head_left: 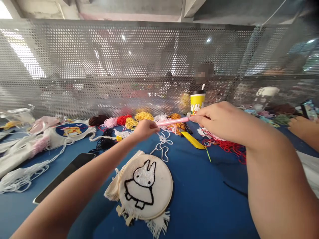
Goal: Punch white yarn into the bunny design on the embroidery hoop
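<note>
A slim pink punch needle [173, 122] lies level above the blue table, stretched between my two hands. My left hand [146, 128] pinches its left end, with thin white yarn [163, 141] trailing below in loose loops. The fingertips of my right hand [214, 114] are closed on the other end. Nearer me, below the hands, a round embroidery hoop [171, 187] lies on the table, its cream cloth [159, 169] bearing a white rabbit outlined in black. The needle's tip is hidden by my left fingers.
Yarn bundles [144, 116] line the back, before a perforated metal screen [149, 59]. A yellow cutter [193, 140], a yellow cup [197, 99] and red yarn [231, 147] are near my right hand. A phone [66, 174] lies left. Another person's hand [302, 127] is at right.
</note>
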A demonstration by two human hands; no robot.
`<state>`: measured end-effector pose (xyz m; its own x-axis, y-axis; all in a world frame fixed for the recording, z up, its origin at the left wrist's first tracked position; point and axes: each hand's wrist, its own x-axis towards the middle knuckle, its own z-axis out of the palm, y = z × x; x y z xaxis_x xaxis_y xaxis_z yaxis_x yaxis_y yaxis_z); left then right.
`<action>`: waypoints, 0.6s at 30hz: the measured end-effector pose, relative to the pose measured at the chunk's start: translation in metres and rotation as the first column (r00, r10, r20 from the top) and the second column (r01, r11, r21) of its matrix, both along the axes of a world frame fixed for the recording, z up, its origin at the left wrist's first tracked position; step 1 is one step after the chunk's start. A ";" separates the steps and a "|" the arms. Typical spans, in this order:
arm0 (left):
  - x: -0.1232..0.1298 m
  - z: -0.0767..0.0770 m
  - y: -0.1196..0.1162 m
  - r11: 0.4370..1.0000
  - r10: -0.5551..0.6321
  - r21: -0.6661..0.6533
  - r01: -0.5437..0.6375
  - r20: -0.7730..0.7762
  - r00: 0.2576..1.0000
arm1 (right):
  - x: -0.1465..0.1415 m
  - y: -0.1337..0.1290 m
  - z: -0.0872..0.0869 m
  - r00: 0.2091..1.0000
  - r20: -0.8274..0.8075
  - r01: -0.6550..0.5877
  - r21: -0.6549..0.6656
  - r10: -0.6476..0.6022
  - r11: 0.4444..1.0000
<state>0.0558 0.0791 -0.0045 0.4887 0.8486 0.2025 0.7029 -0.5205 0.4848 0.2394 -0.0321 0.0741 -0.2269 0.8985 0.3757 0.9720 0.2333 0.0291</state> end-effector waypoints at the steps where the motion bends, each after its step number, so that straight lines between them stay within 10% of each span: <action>1: -0.015 0.006 -0.002 1.000 0.020 0.004 -0.020 0.031 0.999 | 0.000 0.001 0.000 1.000 0.007 -0.021 -0.014 0.021 1.000; 7: -0.068 0.037 -0.024 0.992 0.091 0.070 -0.100 0.119 0.989 | -0.007 0.003 -0.001 0.999 -0.028 -0.040 -0.063 0.038 0.997; 18: -0.079 0.061 -0.052 0.899 0.015 0.436 -0.026 0.028 0.999 | -0.011 0.004 0.003 0.990 -0.140 -0.009 -0.189 -0.018 0.982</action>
